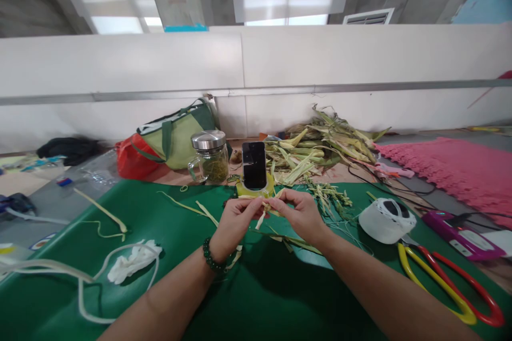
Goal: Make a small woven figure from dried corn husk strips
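Observation:
Both hands meet over the green mat [256, 298], just in front of an upright phone [254, 165]. My left hand [239, 218], with a dark green bead bracelet at the wrist, pinches a small bundle of pale corn husk strips [261, 220]. From the other side, my right hand [302, 214] grips the same strips between thumb and fingers. A short pale end hangs down between the hands. The fingers hide most of the bundle. Under and around the hands lie loose husk strips [208, 212].
Behind the mat are a heap of corn husks [320, 144], a glass jar [214, 162] and a green bag [180, 138]. Scissors [448, 282], a white roll [387, 219] and a purple power strip [464, 234] lie right. A white cable [80, 287] and crumpled tissue [134, 262] lie left.

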`<action>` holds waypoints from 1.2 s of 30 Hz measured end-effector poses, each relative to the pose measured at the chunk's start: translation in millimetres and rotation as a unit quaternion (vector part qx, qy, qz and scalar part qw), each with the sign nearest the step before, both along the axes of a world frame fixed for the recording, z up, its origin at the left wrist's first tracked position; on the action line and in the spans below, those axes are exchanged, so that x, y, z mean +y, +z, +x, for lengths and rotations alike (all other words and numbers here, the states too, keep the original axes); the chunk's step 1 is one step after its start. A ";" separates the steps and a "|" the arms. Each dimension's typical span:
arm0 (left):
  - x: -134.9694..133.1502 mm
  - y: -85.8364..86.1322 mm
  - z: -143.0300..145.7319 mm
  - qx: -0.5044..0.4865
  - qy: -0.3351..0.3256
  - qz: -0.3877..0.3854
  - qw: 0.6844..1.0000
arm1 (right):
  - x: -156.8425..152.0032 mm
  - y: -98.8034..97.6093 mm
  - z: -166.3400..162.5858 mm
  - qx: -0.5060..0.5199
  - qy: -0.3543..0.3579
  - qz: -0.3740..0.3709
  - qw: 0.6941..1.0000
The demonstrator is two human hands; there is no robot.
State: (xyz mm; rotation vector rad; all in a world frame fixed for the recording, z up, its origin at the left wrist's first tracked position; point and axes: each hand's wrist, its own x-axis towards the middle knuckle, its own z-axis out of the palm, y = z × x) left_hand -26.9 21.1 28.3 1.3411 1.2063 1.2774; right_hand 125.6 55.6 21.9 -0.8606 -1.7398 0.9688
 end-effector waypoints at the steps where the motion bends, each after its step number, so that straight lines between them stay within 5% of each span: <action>1: 0.2 -0.7 -0.2 -0.010 -0.009 -0.005 1.000 | -0.8 0.1 -0.4 0.001 -0.006 0.003 1.000; 16: 2.5 -4.0 -6.1 -0.127 -0.079 -0.088 0.985 | 10.3 -5.2 1.1 0.085 0.042 -0.133 0.987; 36: 1.0 -0.8 -6.9 -0.070 -0.086 -0.076 0.991 | 6.8 -1.0 3.9 0.025 0.004 -0.041 0.999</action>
